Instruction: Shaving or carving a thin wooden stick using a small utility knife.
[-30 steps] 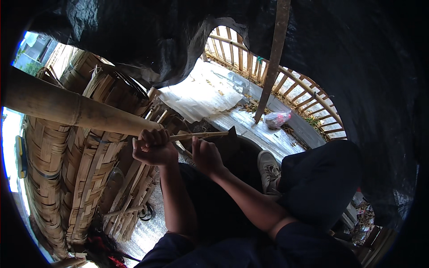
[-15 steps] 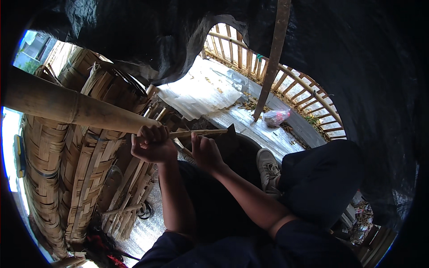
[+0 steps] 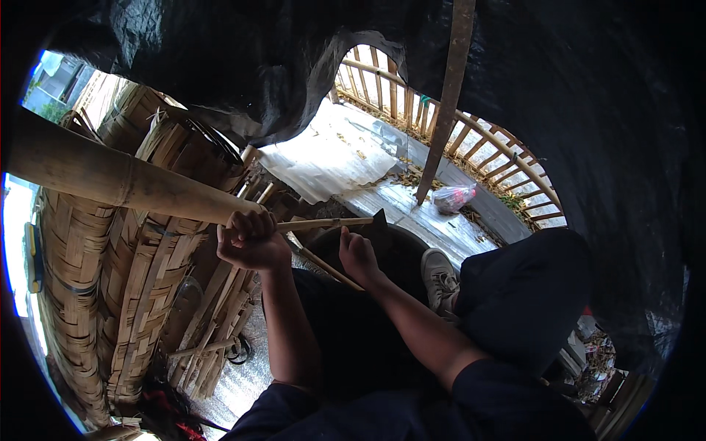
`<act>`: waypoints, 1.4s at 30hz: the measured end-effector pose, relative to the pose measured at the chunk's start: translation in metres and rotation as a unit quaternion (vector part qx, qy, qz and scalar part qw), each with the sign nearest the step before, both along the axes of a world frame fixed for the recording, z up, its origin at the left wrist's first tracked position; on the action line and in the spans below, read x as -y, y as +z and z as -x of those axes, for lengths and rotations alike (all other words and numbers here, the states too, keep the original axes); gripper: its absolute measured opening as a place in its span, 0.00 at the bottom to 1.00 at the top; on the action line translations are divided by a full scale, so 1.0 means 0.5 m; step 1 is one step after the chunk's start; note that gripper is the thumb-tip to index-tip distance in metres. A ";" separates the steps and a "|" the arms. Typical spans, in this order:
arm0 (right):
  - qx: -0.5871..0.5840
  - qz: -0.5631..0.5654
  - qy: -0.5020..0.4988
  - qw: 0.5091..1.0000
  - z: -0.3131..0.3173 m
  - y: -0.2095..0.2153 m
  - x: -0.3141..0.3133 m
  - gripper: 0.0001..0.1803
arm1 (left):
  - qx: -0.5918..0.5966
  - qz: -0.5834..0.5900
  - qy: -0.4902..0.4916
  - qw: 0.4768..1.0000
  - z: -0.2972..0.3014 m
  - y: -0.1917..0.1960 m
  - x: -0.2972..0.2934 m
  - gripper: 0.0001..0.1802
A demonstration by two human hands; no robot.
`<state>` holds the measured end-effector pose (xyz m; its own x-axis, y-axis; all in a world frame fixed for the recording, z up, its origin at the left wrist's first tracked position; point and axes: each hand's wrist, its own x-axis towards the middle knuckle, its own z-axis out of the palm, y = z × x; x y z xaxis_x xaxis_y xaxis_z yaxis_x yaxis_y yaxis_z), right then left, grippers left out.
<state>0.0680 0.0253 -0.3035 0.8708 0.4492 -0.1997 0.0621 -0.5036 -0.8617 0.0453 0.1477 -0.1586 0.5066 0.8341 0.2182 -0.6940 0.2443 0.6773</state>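
Note:
My left hand is closed, its fingers wrapped round a thin bamboo stick that runs out to the right. A small dark piece shows at the stick's far end. Right beside this hand, a thick bamboo pole comes in from the left and narrows towards my knuckles. My right hand is closed too, just below the stick and apart from my left. Whatever its fingers hold, if anything, is hidden. Another thin stick slants down between my forearms.
Rolled woven bamboo panels stand at the left, with loose bamboo strips beside them. Black sheeting hangs overhead and to the right. A rusty upright bar, a plastic bag and a bamboo fence lie beyond my shoe.
My right hand has moved a little to the right and down, away from my left, uncovering more of both thin sticks. My left hand has stayed nearly in place.

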 end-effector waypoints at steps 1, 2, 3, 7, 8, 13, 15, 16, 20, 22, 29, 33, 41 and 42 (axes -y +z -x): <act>-0.028 0.016 -0.006 0.999 0.000 -0.009 -0.001 0.28 | -0.007 0.001 -0.001 1.000 0.001 -0.001 -0.002 0.20; -0.057 0.032 -0.011 0.998 0.000 -0.014 -0.007 0.28 | -0.005 0.000 -0.002 1.000 -0.001 -0.003 -0.004 0.20; -0.033 -0.039 -0.008 0.999 0.018 0.047 -0.027 0.28 | -0.002 -0.013 -0.004 1.000 0.012 -0.006 -0.014 0.20; -0.013 -0.111 0.029 0.993 0.012 0.119 -0.031 0.29 | -0.010 -0.007 0.008 1.000 -0.003 0.009 0.013 0.19; -0.011 -0.112 0.028 0.993 0.004 0.089 -0.018 0.29 | -0.008 -0.008 0.006 1.000 -0.006 0.014 0.015 0.19; -0.001 -0.040 -0.009 0.999 0.004 0.024 -0.016 0.27 | 0.006 -0.026 -0.029 0.999 -0.005 -0.001 0.004 0.19; 0.009 -0.101 0.026 0.994 0.021 0.107 -0.035 0.25 | 0.010 -0.020 -0.021 1.000 0.000 0.002 0.003 0.19; 0.006 -0.101 0.029 0.994 0.022 0.109 -0.042 0.25 | 0.015 -0.013 -0.014 1.000 0.003 0.004 0.003 0.20; 0.041 -0.105 -0.012 0.994 0.017 0.020 -0.021 0.25 | -0.007 -0.024 -0.006 1.000 -0.013 0.013 0.012 0.21; 0.037 -0.039 -0.045 0.998 0.014 -0.035 0.001 0.25 | -0.013 -0.007 0.006 1.000 -0.013 0.010 0.007 0.22; 0.022 -0.118 0.009 0.993 0.030 0.087 -0.045 0.27 | 0.000 -0.018 0.013 1.000 0.004 0.007 -0.001 0.21; 0.007 -0.024 -0.025 0.999 0.009 -0.020 0.000 0.28 | -0.010 -0.027 -0.001 1.000 -0.007 0.005 0.003 0.21; -0.010 -0.103 0.008 0.995 0.021 0.073 -0.030 0.26 | 0.001 0.002 0.011 1.000 -0.003 0.006 -0.004 0.22; 0.016 -0.071 -0.013 0.997 0.014 0.021 -0.012 0.26 | -0.006 0.002 0.010 1.000 -0.010 0.005 -0.002 0.22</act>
<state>0.0610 0.0314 -0.2930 0.8870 0.4490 -0.1081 0.0792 -0.3784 -0.9222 0.0502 0.1488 -0.1559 0.4917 0.8454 0.2088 -0.6904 0.2324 0.6851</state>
